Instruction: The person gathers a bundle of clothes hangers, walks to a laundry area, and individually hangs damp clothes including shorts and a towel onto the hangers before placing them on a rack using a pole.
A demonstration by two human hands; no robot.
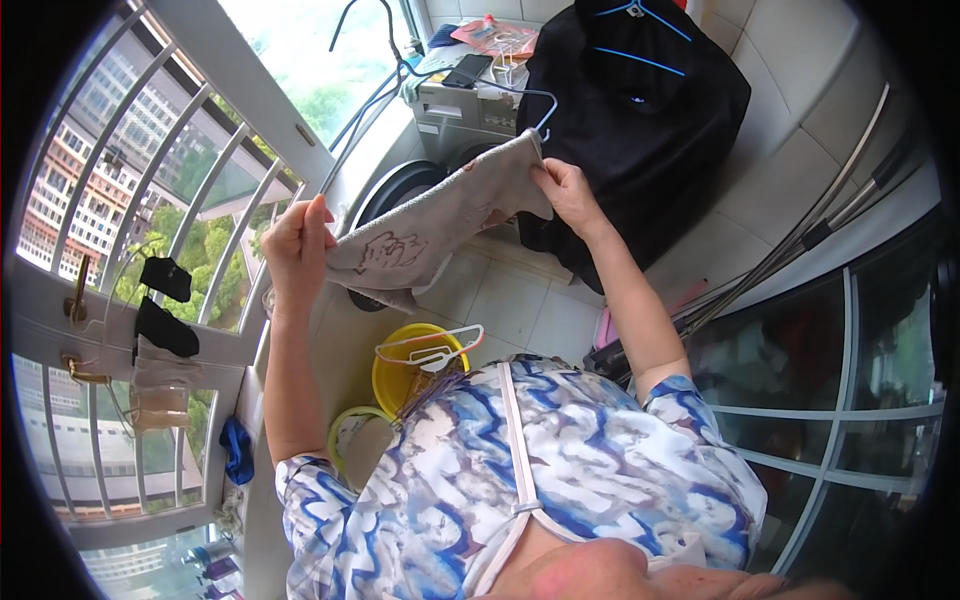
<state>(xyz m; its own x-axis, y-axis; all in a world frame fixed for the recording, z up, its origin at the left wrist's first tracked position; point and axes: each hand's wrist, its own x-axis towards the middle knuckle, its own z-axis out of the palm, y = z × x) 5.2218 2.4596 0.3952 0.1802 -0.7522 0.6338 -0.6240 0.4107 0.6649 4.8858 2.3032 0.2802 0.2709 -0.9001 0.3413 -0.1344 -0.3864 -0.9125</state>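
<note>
A grey towel (442, 217) with brown line drawings hangs folded and slanting between my two hands. My left hand (296, 247) is shut on its lower left end, close to the left end of a grey-blue clothes hanger (480, 84). My right hand (568, 196) pinches the towel's right end just below the hanger's other end. The hanger's hook points up toward the window. Whether the towel's upper edge is threaded over the hanger's bar cannot be told.
Behind the towel stand a washing machine (447, 112) with a phone (468, 71) on top and a black garment (637, 142) on a blue hanger. A yellow bucket (384, 360) holds hangers near my body. Barred windows (172, 187) line the left; poles (817, 225) lean at right.
</note>
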